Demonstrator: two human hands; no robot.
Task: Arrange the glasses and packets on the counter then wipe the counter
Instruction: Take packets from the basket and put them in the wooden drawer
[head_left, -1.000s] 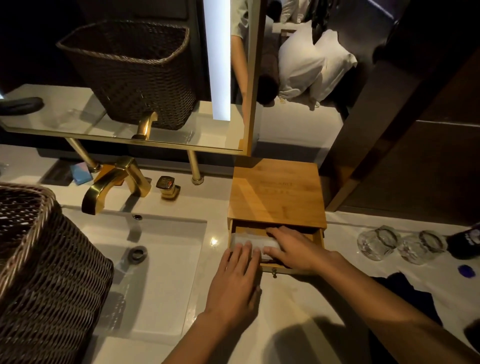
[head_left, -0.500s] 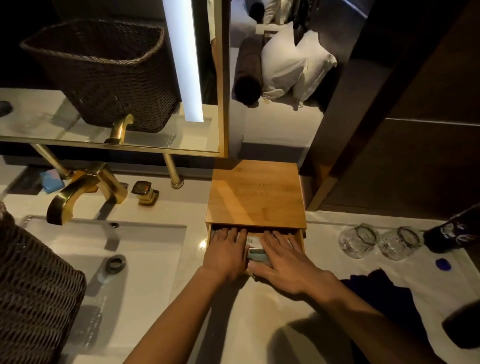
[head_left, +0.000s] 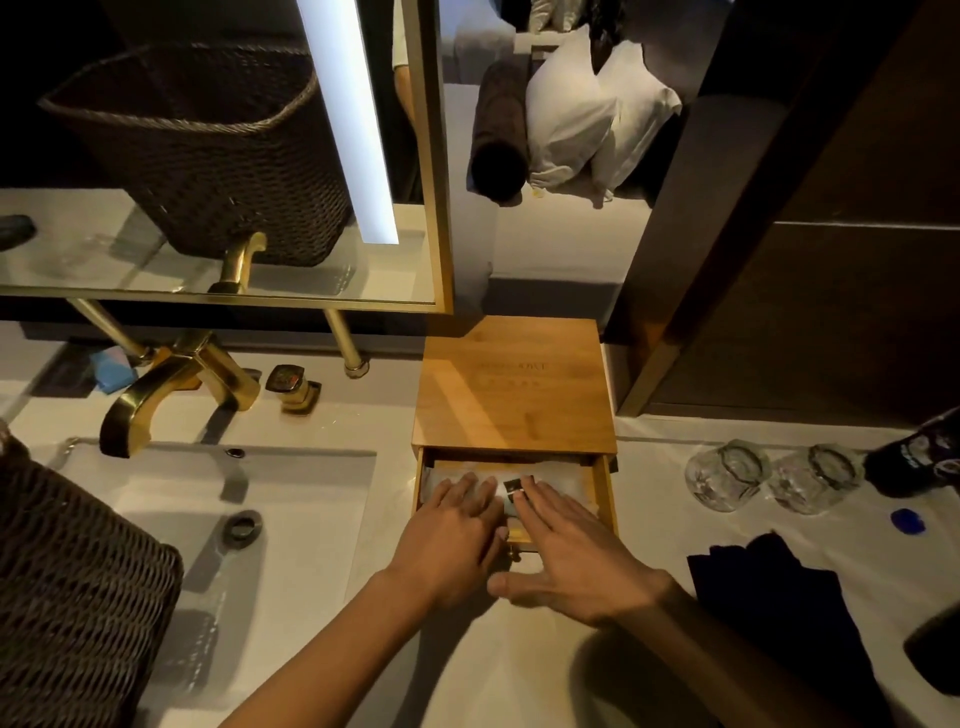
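Note:
A bamboo box (head_left: 511, 384) stands on the white counter (head_left: 519, 675), its drawer (head_left: 605, 493) pulled out toward me. White packets (head_left: 563, 483) lie inside the drawer. My left hand (head_left: 449, 540) and my right hand (head_left: 563, 551) rest flat on the packets, fingers spread and pointing into the drawer. Two clear glasses (head_left: 727, 475) (head_left: 810, 478) lie on their sides to the right of the box. A dark blue cloth (head_left: 779, 597) lies on the counter at the lower right.
A sink (head_left: 171, 519) with a gold tap (head_left: 171, 379) is at the left, a wicker basket (head_left: 67, 582) beside it. A dark bottle (head_left: 914, 452) and a blue cap (head_left: 906, 519) lie at the right edge. A mirror (head_left: 218, 156) hangs behind.
My left hand has slid from the counter onto the packets in the drawer, beside my right hand. The view has shifted, with the box now nearer the middle.

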